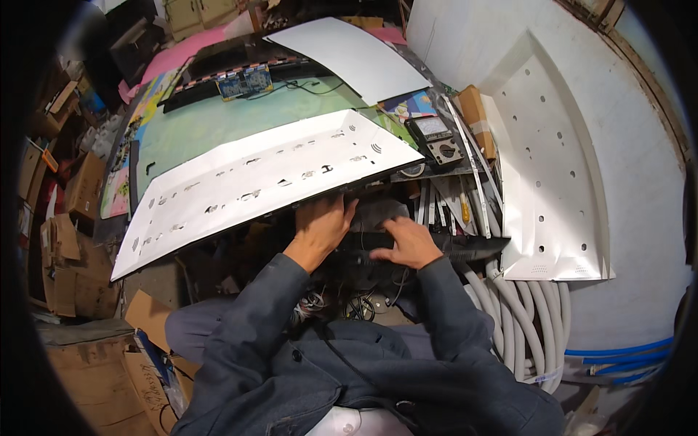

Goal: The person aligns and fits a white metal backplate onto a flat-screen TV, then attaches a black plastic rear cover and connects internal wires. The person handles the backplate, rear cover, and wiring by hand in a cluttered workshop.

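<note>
A long white backlight reflector sheet (269, 163), pierced with rows of holes, lies at a slant across the table with its dark-edged front overhanging towards me. My left hand (320, 227) reaches up to that front edge, its fingertips hidden beneath it; whether they grip the edge cannot be told. To its right, my right hand (411, 241) is open, thumb and fingers spread apart. It hovers over or rests against a long black strip (472, 249) below the table edge; contact is unclear. Nothing shows between the right hand's fingers.
An analog multimeter (438, 142) sits at the table's right corner, near several thin strips and a yellow-handled tool (465, 208). Another perforated white panel (542, 160) leans on the right wall above grey hoses (516, 312). Behind are circuit boards (243, 83) and a white sheet (352, 58).
</note>
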Motion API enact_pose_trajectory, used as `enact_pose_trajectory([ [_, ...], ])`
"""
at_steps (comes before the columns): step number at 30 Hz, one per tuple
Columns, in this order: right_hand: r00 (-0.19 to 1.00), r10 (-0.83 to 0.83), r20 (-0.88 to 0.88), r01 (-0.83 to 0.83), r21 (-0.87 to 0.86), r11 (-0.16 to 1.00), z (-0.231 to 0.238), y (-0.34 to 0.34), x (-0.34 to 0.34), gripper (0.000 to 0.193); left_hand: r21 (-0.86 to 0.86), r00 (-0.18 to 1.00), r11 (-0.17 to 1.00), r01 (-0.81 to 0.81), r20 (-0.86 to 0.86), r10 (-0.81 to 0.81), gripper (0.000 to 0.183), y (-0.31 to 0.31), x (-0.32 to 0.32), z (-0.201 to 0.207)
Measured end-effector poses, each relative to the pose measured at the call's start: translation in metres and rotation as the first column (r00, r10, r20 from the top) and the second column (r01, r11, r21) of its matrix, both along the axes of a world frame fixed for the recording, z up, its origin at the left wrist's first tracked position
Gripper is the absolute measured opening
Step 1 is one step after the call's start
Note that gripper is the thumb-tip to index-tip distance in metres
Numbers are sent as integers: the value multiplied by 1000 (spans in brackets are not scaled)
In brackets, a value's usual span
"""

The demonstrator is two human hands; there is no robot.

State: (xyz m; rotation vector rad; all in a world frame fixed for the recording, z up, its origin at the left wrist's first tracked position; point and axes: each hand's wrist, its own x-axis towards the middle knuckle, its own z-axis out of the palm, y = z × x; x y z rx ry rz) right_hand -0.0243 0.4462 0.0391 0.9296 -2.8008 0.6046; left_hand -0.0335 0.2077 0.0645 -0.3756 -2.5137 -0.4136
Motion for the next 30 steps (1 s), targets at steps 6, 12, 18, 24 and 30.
enact_pose_trajectory([
  [6, 724, -144, -675, -86, -295, 951, 83, -60, 23, 40, -3, 998, 1000, 28, -56, -28, 31, -13, 17, 0],
  [12, 728, 15, -686, -118, -103, 988, 97, -88, -20, 38, 68, 997, 997, 33, 60, -37, 27, -31, 27, -1],
  [18, 690, 38, -723, -135, -77, 988, 97, -97, -29, 27, 99, 996, 993, 66, 53, -71, 22, -43, 30, 4],
  [24, 633, 51, -773, -163, -69, 984, 127, -112, -35, 27, 191, 968, 981, 36, 236, -81, 17, -47, 66, -1],
  [30, 576, -38, -817, -86, -107, 991, 174, -124, -41, 36, 135, 800, 990, -48, 598, -43, 16, -67, 107, -79],
])
